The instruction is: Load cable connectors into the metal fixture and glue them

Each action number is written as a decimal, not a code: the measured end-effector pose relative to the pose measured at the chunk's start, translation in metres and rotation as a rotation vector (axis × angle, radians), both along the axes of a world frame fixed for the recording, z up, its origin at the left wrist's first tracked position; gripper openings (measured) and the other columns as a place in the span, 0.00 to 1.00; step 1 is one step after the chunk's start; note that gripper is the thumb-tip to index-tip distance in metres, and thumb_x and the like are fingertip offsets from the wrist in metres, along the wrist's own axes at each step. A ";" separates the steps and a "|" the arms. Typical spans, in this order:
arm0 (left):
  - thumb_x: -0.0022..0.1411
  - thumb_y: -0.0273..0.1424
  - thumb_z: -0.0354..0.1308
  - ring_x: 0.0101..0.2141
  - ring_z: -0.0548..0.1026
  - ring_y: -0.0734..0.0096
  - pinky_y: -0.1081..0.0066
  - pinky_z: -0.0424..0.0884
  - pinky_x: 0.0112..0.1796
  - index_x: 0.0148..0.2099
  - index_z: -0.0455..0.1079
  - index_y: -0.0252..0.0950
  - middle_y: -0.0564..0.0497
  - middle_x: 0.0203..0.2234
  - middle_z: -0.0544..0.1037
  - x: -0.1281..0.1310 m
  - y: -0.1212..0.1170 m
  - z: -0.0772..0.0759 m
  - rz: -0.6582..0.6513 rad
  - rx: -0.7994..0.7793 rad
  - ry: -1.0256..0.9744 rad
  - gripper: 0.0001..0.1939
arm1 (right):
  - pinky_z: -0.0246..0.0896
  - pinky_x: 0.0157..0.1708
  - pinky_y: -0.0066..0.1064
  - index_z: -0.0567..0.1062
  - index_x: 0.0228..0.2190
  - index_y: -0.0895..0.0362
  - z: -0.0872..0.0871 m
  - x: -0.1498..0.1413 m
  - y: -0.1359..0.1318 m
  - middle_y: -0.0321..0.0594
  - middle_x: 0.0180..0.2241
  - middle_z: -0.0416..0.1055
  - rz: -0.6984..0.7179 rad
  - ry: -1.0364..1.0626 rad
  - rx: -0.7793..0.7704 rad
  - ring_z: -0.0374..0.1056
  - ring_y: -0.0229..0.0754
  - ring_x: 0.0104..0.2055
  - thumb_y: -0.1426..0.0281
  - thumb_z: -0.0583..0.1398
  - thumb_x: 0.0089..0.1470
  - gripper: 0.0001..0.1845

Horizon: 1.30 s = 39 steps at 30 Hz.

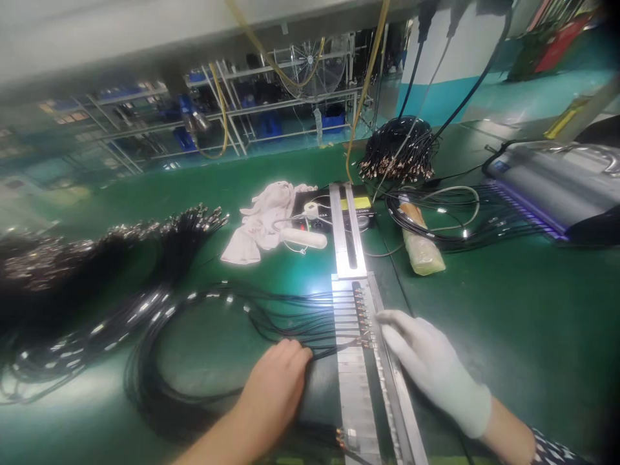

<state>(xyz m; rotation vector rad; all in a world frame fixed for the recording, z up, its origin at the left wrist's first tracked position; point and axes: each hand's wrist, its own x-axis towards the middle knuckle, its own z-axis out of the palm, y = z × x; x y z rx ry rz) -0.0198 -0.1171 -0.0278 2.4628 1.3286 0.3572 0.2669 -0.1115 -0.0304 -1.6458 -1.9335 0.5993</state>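
Note:
My bare left hand (278, 374) is closed around a thin black cable (329, 352) just left of a slotted metal fixture (356, 381). Several black cables lie side by side across the fixture's upper slots, their stripped metal ends (363, 316) in the channel. My right hand (426, 361), in a white glove, has its fingers drawn together at the fixture's right rail (387, 361), beside those ends; whatever is between its fingertips is hidden. A looped bundle of black cables (150, 361) runs from the left towards my left hand.
A large cable heap (48, 265) covers the table's left side. Behind the fixture are a white cloth (266, 219), a black box (317, 200) and a white stick-shaped piece (304, 238). A wrapped roll (421, 242), coiled cables (402, 145) and a grey machine (557, 187) stand right.

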 end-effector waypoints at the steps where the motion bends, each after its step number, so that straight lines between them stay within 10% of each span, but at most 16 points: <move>1: 0.67 0.26 0.47 0.36 0.73 0.62 0.65 0.72 0.39 0.43 0.71 0.38 0.47 0.34 0.76 0.006 0.000 0.000 0.008 -0.042 -0.018 0.11 | 0.71 0.37 0.38 0.77 0.43 0.51 0.000 0.001 -0.002 0.41 0.38 0.80 -0.003 0.009 0.002 0.76 0.47 0.38 0.59 0.48 0.65 0.20; 9: 0.59 0.28 0.58 0.29 0.69 0.70 0.74 0.64 0.31 0.30 0.69 0.37 0.54 0.26 0.70 0.004 0.001 0.016 0.187 -0.585 -0.283 0.05 | 0.73 0.44 0.39 0.78 0.44 0.51 0.000 0.003 -0.016 0.46 0.45 0.72 0.076 0.048 0.218 0.72 0.49 0.47 0.65 0.53 0.63 0.15; 13: 0.61 0.28 0.56 0.30 0.70 0.70 0.73 0.65 0.31 0.31 0.68 0.36 0.53 0.27 0.71 0.002 -0.001 0.011 0.183 -0.525 -0.268 0.06 | 0.71 0.48 0.40 0.76 0.47 0.50 0.001 0.003 -0.026 0.45 0.50 0.73 0.143 0.065 0.327 0.71 0.49 0.51 0.69 0.56 0.61 0.14; 17: 0.63 0.27 0.55 0.30 0.72 0.69 0.73 0.68 0.32 0.31 0.69 0.37 0.52 0.27 0.73 0.005 -0.003 0.012 0.121 -0.453 -0.211 0.06 | 0.66 0.56 0.43 0.77 0.39 0.45 0.006 0.002 -0.035 0.35 0.34 0.80 0.408 0.161 0.279 0.77 0.43 0.36 0.69 0.59 0.60 0.08; 22: 0.68 0.26 0.48 0.42 0.73 0.62 0.65 0.74 0.44 0.58 0.66 0.40 0.44 0.43 0.74 0.020 0.000 0.012 -0.072 -0.106 -0.192 0.19 | 0.73 0.45 0.34 0.77 0.29 0.44 0.013 0.006 -0.037 0.30 0.21 0.74 0.522 0.233 0.237 0.72 0.38 0.23 0.65 0.55 0.64 0.14; 30: 0.67 0.19 0.41 0.37 0.70 0.60 0.61 0.73 0.37 0.65 0.60 0.35 0.42 0.40 0.73 0.033 0.009 -0.011 -0.171 0.042 0.017 0.26 | 0.68 0.48 0.37 0.71 0.26 0.53 0.002 0.022 -0.011 0.32 0.24 0.73 0.231 0.318 0.245 0.70 0.37 0.25 0.73 0.54 0.63 0.14; 39: 0.69 0.23 0.42 0.38 0.71 0.58 0.59 0.72 0.37 0.63 0.60 0.34 0.43 0.41 0.75 0.037 0.006 0.000 -0.149 0.008 0.102 0.22 | 0.68 0.30 0.34 0.73 0.20 0.54 -0.002 0.017 -0.008 0.39 0.24 0.72 0.024 0.303 0.024 0.70 0.45 0.28 0.54 0.50 0.67 0.28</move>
